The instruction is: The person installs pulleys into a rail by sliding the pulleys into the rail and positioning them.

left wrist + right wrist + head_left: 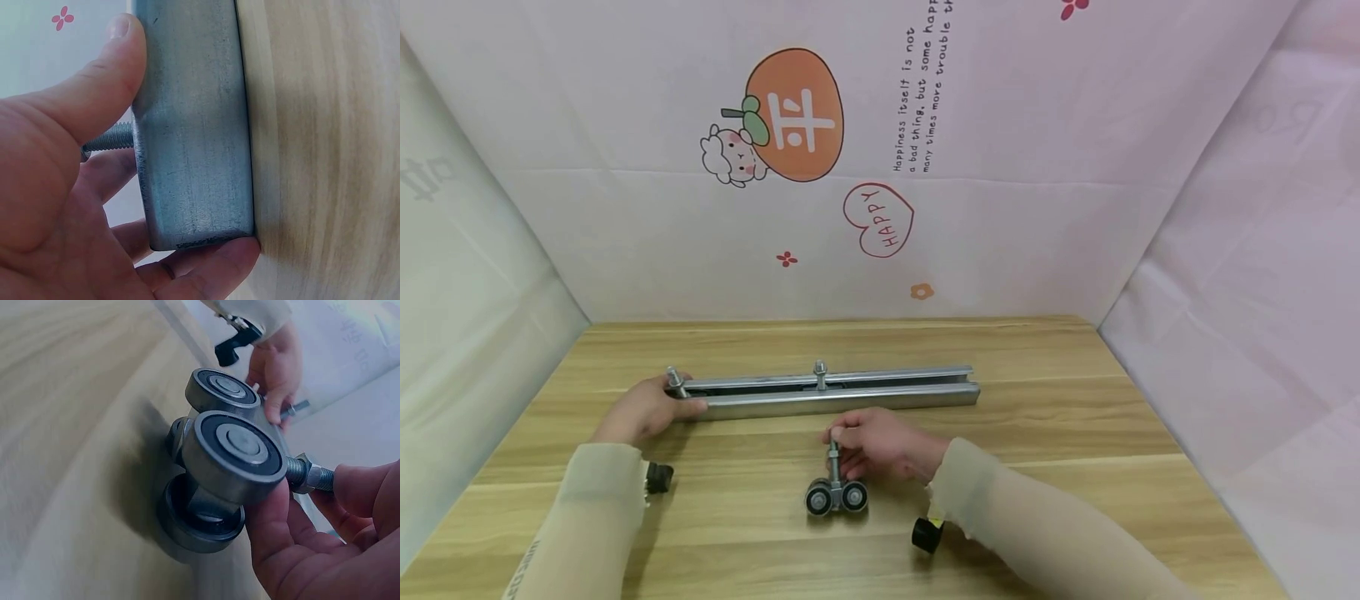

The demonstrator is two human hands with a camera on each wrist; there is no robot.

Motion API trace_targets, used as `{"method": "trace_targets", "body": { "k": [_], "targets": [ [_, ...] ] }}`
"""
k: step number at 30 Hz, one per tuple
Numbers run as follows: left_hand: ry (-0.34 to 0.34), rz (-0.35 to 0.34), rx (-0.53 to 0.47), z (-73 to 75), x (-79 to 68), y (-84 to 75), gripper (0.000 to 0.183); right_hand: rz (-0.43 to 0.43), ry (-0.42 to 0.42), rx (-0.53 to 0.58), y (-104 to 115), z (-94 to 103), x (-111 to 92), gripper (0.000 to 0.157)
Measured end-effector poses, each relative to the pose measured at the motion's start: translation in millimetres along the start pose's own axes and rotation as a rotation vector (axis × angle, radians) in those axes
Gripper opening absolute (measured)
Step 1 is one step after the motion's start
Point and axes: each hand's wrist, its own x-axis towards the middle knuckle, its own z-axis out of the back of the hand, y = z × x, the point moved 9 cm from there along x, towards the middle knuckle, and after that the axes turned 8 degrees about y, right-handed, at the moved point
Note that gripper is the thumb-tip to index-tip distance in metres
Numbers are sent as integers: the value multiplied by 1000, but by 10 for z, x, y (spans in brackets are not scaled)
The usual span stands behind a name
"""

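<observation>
A steel C-channel track [850,403] lies crosswise on the table with its slot facing up. My left hand [646,408] grips its left end; in the left wrist view the thumb is on one side of the track [194,137] and fingers are around the end. Two threaded bolts stand up from the slot, one bolt [821,375] near mid-length and another bolt [677,383] beside my left hand. In front of the track, my right hand [883,442] pinches the threaded stem of a roller trolley [836,497]. Its bearing wheels [240,447] hang below the stem, near the tabletop.
The wood-grain table [737,550] runs back to a printed white cloth [1000,208]. Similar cloth hangs along the left and right sides. A black wrist device [659,478] is by the left sleeve and another black device [927,535] by the right.
</observation>
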Motion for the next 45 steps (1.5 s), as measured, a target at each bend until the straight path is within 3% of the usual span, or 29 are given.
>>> {"method": "trace_targets", "body": {
  "k": [8, 15, 20, 31, 39, 45],
  "targets": [
    [1, 2, -1, -2, -12, 1, 85, 20, -93, -162, 88, 268, -94, 24],
    [3, -2, -5, -3, -14, -11, 85, 96, -129, -347, 227, 400, -230, 25],
    [11, 10, -10, -5, -18, -7, 87, 129, -149, -392, 258, 461, -285, 23],
    [9, 4, -6, -2, -10, 3, 88, 193, -142, -625, 364, 497, -443, 17],
    [24, 12, -12, -14, 0, 35, 97, 190, -80, -647, 332, 468, -449, 13],
    [29, 11, -5, -13, 18, 7, 95, 184, -97, -687, 299, 495, -452, 18]
  ]
}}
